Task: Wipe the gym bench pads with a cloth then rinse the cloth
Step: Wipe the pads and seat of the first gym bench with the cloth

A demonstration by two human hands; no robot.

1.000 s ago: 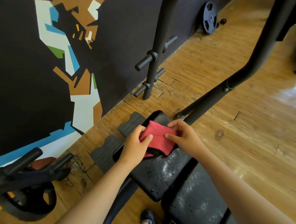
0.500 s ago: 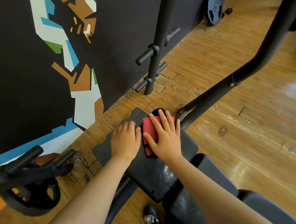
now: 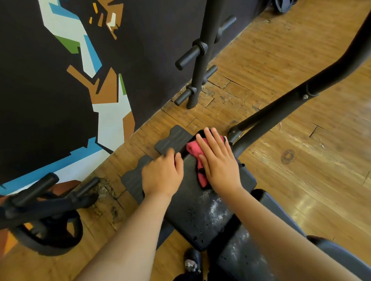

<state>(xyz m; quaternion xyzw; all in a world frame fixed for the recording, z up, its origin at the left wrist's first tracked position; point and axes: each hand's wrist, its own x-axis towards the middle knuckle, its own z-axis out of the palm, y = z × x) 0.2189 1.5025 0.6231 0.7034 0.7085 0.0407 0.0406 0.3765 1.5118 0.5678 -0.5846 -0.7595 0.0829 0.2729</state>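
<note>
The red cloth [image 3: 193, 148] lies at the far end of the bench pad [image 3: 197, 207], long axis running along the pad. 1 second ago both hands pinched it. Now the right hand [image 3: 219, 164] presses it flat, fingers straight. The left hand [image 3: 161, 175] rests relaxed on the pad's left edge, holding nothing.

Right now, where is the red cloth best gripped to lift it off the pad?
Probably by the bunched left edge of the red cloth, coming from the left: the right hand lies flat over the rest, pressing it onto the bench pad.
</note>
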